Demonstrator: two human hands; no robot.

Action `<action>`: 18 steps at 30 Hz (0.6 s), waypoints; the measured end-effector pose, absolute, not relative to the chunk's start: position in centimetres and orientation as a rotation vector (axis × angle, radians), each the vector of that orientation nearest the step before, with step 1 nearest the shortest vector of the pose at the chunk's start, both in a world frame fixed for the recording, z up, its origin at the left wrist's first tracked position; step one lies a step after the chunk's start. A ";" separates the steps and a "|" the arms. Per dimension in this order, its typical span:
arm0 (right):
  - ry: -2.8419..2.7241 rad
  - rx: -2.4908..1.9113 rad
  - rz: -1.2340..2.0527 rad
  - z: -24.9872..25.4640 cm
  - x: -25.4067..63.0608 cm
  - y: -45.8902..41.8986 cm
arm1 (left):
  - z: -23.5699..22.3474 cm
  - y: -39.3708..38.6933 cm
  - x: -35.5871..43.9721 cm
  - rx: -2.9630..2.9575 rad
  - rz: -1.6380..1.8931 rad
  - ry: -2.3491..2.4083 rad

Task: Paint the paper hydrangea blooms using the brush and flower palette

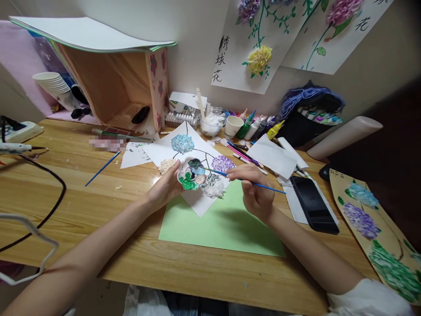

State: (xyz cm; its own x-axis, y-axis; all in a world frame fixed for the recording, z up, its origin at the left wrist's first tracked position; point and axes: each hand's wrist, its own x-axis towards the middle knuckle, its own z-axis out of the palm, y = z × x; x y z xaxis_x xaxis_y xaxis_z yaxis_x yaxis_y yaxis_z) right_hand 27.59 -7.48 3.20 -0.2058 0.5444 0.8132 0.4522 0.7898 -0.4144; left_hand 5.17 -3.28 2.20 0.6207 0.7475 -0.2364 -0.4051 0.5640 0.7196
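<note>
My left hand (167, 186) grips the edge of a small round paint palette (190, 174) with green, dark, blue and pale paint in its wells. In my right hand (255, 188) is a thin blue paintbrush (259, 184), its tip at the dark paint in the upper part of the palette. Under the palette lies a white sheet (197, 206) with drawn dark stems and raised flower heads: a light blue flower (182, 143), a purple flower (223, 163), a cream one and a white flower (214, 189) with dark streaks. A green sheet (223, 232) is beneath it.
Along the wall stand a paper cup (233, 127), paint bottles (245, 129) and a bowl of white scraps (211, 125). A black phone (314, 204) lies at right, near a finished flower picture (362, 219). Another brush (102, 168) and a black cable (62, 188) are at left.
</note>
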 end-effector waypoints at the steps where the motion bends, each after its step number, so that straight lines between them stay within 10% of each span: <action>1: -1.861 -0.773 0.122 3.1 27.5 -7.5 | 2.2 -3.3 5.2 0.669 0.723 0.570; 18: -1.876 -0.763 0.181 2.9 27.4 -7.3 | 2.4 -3.5 5.2 0.675 0.719 0.613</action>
